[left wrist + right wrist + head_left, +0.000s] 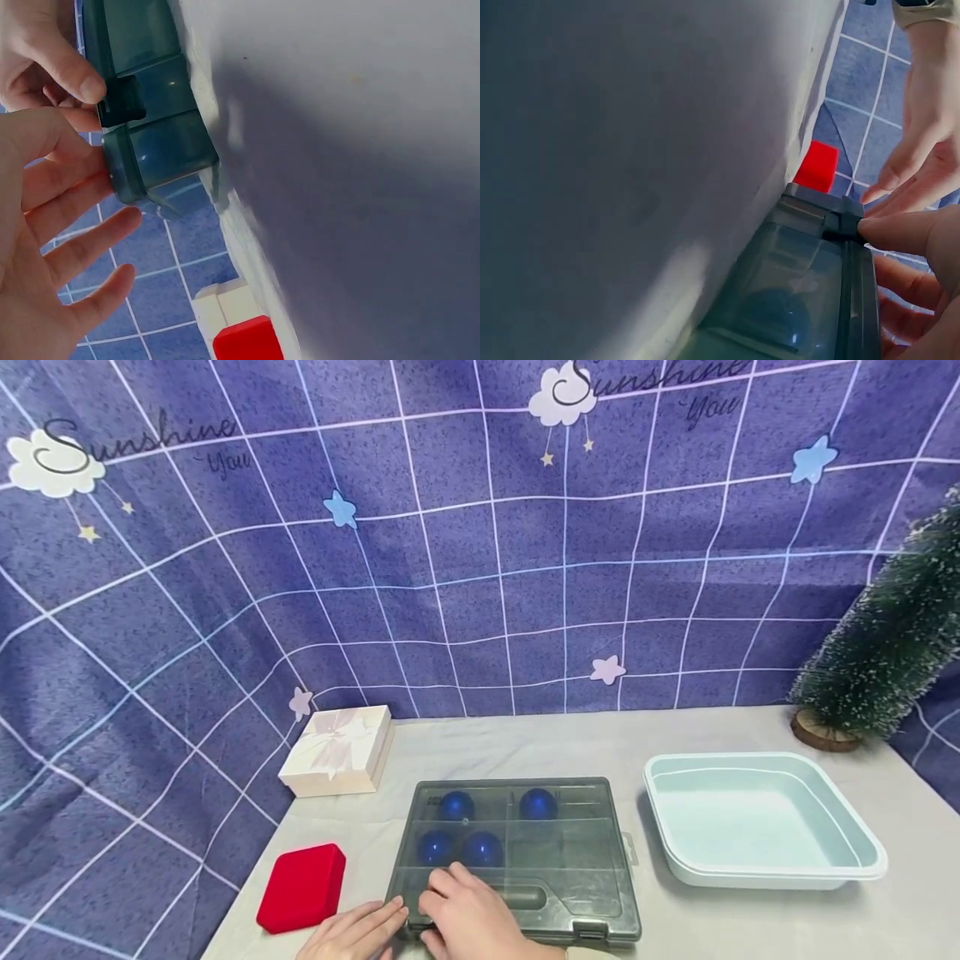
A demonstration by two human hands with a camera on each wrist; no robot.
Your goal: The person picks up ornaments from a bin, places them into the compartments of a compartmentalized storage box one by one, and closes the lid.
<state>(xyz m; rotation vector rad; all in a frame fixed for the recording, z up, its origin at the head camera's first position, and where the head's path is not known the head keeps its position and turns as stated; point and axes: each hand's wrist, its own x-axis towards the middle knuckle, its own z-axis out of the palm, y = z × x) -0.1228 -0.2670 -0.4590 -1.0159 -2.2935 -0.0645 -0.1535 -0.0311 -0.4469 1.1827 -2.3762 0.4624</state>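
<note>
A dark translucent plastic storage case (562, 852) lies flat with its lid down. Several shiny blue balls (537, 805) show through the lid in its compartments. My right hand (476, 917) has its fingers bent over the front left part of the lid. Its thumb presses at the left latch (843, 226) on the front edge, pinching the case there. At the front left corner, my left hand (354, 933) touches the case with extended fingers; the left wrist view shows those fingers (94, 244) spread. The right latch (590, 931) sits flat against the front edge.
Left of the case lies a red square box (302, 888), with a white ribboned gift box (337, 750) behind it. A pale blue tray (765, 872) stands to the right. A small frosted tree (885, 635) occupies the back right corner, before a patterned blue curtain (480, 543).
</note>
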